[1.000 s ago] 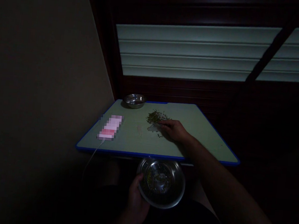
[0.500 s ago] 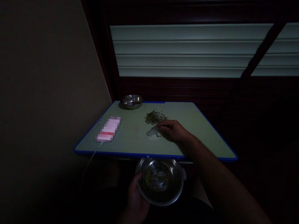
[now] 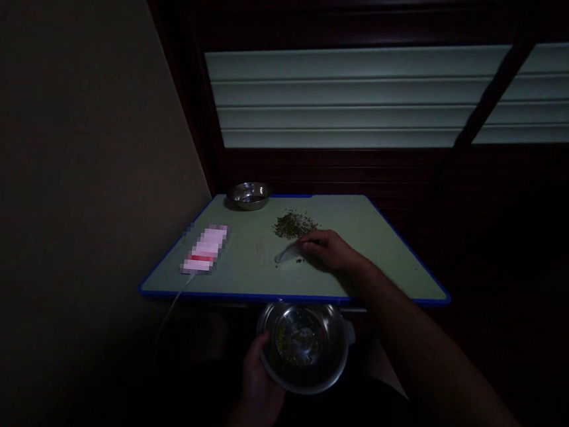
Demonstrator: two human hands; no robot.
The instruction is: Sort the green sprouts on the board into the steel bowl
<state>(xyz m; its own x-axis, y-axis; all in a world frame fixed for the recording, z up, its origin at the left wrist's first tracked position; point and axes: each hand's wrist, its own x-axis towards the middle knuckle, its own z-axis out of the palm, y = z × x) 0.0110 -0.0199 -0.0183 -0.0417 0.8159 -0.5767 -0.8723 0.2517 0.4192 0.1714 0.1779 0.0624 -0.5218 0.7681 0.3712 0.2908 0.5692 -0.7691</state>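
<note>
Below the table's front edge, my left hand (image 3: 263, 378) grips the near left rim of a steel bowl (image 3: 328, 367), thumb over the lip. Small green bits lie on the bowl's bottom. My right hand (image 3: 328, 249) is closed on a pale, shiny spoon (image 3: 288, 250), whose far end points left and down onto the board; dim light blurs its exact shape. Just beyond the fingers lies a heap of small green-brown grains (image 3: 291, 226), with a few stray grains beside the spoon.
A pale green board (image 3: 372, 241) with a blue rim forms the work surface. At its back left stands a small steel bowl (image 3: 249, 197). A phone (image 3: 206, 248) with a white cable (image 3: 171, 310) lies at the left. A wall and a dark, white-slatted panel (image 3: 344, 99) border the board.
The spoon's tip has shifted slightly left and lower on the board, turning a little. My left hand and the bowl hold their place. The whole view has drifted slightly.
</note>
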